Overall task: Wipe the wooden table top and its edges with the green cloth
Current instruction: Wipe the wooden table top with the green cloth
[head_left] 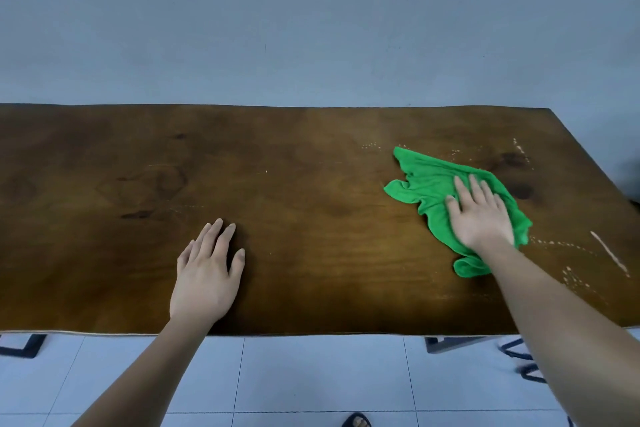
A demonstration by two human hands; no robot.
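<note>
The dark wooden table top [311,191] spans the view, its back edge against the wall. A crumpled green cloth [427,180] lies on the right part of the top. My right hand [479,215] presses flat on the cloth with straight fingers. My left hand [207,270] rests flat on the bare wood left of centre, near the front edge, fingers straight. Pale specks and a light streak [609,255] mark the wood around and to the right of the cloth.
A blue-grey wall [311,28] stands right behind the table. White floor tiles [311,374] show below the front edge, with dark table frame parts [446,343] and a sandalled foot [356,421].
</note>
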